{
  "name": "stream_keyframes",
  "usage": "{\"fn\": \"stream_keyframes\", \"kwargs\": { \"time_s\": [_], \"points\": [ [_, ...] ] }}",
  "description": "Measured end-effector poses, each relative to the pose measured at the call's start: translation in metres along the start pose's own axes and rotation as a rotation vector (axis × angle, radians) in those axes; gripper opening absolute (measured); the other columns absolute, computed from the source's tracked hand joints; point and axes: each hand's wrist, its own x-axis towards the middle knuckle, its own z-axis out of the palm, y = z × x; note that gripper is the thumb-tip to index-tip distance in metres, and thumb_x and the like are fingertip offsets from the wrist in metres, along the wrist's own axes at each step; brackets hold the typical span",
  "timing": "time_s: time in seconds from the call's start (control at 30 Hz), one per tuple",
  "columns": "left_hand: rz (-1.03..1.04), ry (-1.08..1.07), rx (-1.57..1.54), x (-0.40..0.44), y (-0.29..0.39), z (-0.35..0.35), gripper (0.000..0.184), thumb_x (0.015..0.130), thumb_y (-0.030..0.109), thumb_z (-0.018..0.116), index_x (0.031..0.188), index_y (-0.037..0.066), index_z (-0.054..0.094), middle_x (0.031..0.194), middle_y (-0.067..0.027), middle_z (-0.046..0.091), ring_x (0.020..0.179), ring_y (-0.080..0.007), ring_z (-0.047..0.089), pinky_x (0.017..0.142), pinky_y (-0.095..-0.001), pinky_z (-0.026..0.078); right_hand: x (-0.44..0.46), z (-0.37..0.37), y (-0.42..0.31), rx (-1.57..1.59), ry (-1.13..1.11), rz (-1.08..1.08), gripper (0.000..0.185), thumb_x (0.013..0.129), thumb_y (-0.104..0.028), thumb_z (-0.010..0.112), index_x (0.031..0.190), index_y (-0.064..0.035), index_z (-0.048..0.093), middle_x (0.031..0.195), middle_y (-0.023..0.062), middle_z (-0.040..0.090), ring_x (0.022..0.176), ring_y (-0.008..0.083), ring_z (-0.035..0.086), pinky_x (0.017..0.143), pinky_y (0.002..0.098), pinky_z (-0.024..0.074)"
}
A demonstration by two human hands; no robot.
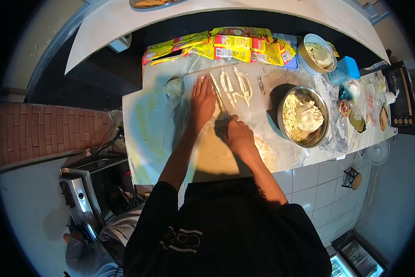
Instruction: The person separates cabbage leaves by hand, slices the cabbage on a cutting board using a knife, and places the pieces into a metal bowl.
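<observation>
My right hand [240,137] is wrapped round the handle of a knife [220,96], whose blade points away from me over a pale cutting board [258,104]. Just left of the blade, my left hand [203,102] lies with its fingers stretched out on the board. Whatever may be under its fingers is hidden. To the right of the blade lie several long, thin white strips [243,87] of food. A steel bowl [326,117] stands right of the board, holding small pale chopped pieces [290,113] and a large white lump [310,116].
Several yellow and red packets [233,42] line the back of the marble table [152,152]. A tub with pale food [319,55] and a blue-lidded container [350,69] stand at the back right. Bags lie farther right, near an oven [403,101]. Another person [101,249] is at lower left.
</observation>
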Motion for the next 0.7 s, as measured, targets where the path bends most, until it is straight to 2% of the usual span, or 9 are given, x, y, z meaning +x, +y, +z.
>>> {"fn": "stream_keyframes", "kwargs": {
  "time_s": [0.23,0.37,0.43,0.7],
  "points": [
    [0.031,0.026,0.024,-0.001,-0.002,0.003,0.052,0.086,0.009,0.058,0.135,-0.005,0.046,0.145,-0.0188,0.043,0.137,-0.0384,0.036,0.113,-0.0467,0.029,0.012,-0.007,-0.021,-0.151,-0.088,0.114,0.033,0.079,-0.005,0.068,0.104,0.0075,0.050,0.097,0.0225,0.068,0.093,0.0341,0.070,0.076,0.0374,0.0575],
    [0.034,0.032,0.029,0.000,-0.004,0.005,0.050,0.086,0.008,0.058,0.133,-0.006,0.048,0.143,-0.0188,0.045,0.136,-0.0385,0.037,0.113,-0.0467,0.030,0.024,0.002,-0.026,-0.047,-0.115,0.170,0.035,0.075,0.000,0.067,0.105,0.0077,0.050,0.102,0.0264,0.067,0.099,0.0382,0.067,0.082,0.0420,0.0562],
    [0.041,0.028,0.032,0.002,-0.005,0.004,0.049,0.086,0.008,0.057,0.132,-0.006,0.048,0.142,-0.0188,0.046,0.135,-0.0384,0.038,0.113,-0.0468,0.030,0.029,0.011,-0.026,-0.113,-0.025,0.133,0.037,0.077,-0.007,0.072,0.104,0.0063,0.051,0.097,0.0210,0.069,0.093,0.0325,0.070,0.076,0.0375,0.0578],
    [0.025,0.051,0.054,0.001,-0.003,0.005,0.046,0.086,0.009,0.057,0.130,-0.006,0.051,0.141,-0.0177,0.047,0.135,-0.0369,0.039,0.112,-0.0470,0.031,0.019,-0.001,-0.025,-0.106,-0.069,0.118,0.034,0.078,-0.004,0.071,0.103,0.0079,0.052,0.102,0.0225,0.067,0.095,0.0344,0.069,0.078,0.0391,0.0574]
  ]
}}
